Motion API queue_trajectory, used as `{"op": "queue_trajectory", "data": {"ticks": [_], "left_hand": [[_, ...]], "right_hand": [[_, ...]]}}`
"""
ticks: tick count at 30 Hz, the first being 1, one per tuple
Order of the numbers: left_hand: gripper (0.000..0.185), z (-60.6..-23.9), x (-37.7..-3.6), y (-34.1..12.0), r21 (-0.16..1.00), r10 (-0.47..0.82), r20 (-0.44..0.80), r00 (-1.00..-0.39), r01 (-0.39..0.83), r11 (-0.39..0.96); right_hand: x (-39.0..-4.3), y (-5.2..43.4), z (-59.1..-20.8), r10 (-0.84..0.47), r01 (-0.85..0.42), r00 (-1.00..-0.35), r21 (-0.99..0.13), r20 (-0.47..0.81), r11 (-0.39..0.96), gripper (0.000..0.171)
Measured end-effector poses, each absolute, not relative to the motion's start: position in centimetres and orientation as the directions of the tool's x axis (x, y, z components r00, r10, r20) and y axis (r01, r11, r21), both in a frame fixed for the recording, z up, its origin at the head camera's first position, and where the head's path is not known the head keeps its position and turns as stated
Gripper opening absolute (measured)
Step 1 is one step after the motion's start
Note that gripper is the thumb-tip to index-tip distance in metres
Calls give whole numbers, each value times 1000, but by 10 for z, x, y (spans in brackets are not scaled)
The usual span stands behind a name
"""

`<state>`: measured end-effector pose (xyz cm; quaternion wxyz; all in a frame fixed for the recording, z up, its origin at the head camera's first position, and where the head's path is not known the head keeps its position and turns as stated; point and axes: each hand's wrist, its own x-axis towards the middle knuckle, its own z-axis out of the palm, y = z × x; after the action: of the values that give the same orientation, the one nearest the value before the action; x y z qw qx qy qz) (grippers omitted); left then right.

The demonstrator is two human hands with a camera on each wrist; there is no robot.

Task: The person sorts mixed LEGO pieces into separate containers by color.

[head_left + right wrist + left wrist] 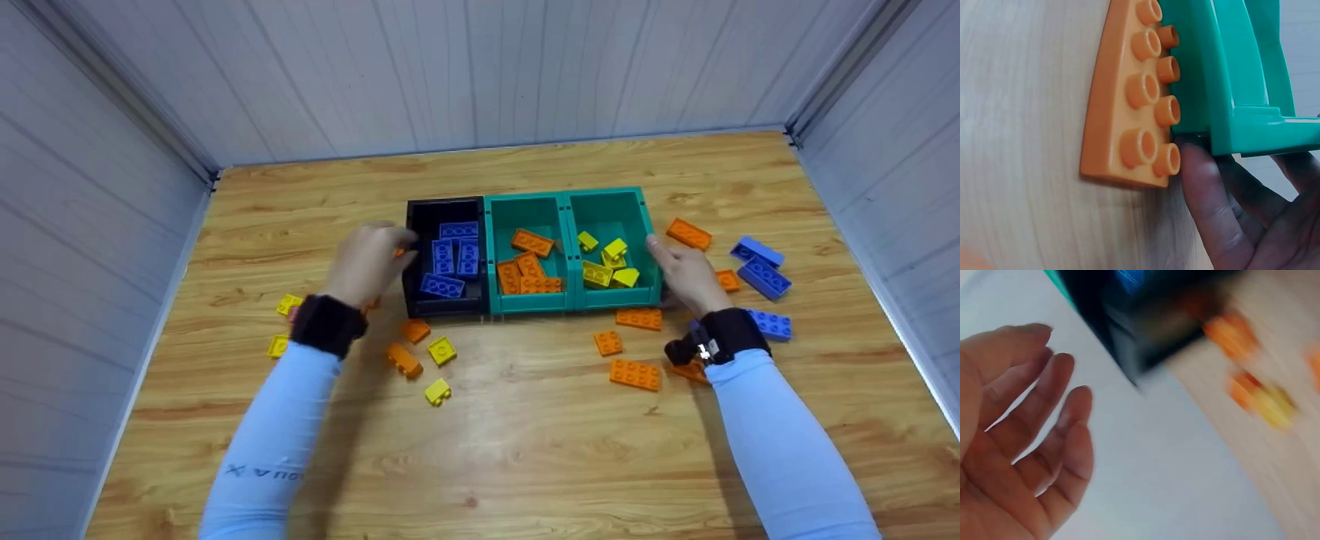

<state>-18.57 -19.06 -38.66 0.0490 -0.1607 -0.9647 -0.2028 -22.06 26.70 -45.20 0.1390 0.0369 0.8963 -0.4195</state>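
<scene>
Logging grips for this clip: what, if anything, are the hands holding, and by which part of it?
The right hand grips the rightmost green bin by its outer side, near the front corner. The left hand holds nothing.

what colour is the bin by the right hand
The bin is green, shown best in the right wrist view.

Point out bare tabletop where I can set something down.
Bare: the wood tabletop between the front yellow brick and the front eight-stud orange brick, and the strip between the green bins and back wall. Crowded: around the right hand, among orange bricks and blue bricks.
</scene>
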Motion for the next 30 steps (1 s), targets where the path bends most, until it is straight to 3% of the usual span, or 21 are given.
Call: {"op": "queue_trajectory", "data": {"ticks": [4,10,26,30], "left_hand": [[31,-400,-176,-250,420,158,12,-987,148,895],[40,-420,-160,-314,453,31,-160,-987,-45,891],[37,-443,-143,-336,468,-30,-258,-966,-152,871],[35,-446,-141,-337,451,-52,-226,-973,-152,880]], "right_hand": [[-220,267,-451,-44,200,-954,-743,-295,639,81],[-219,269,-449,-62,222,-944,-764,-323,606,92],[-219,269,-451,-63,246,-939,-788,-338,564,90],[-219,268,-451,-63,243,-939,-781,-338,575,92]]}}
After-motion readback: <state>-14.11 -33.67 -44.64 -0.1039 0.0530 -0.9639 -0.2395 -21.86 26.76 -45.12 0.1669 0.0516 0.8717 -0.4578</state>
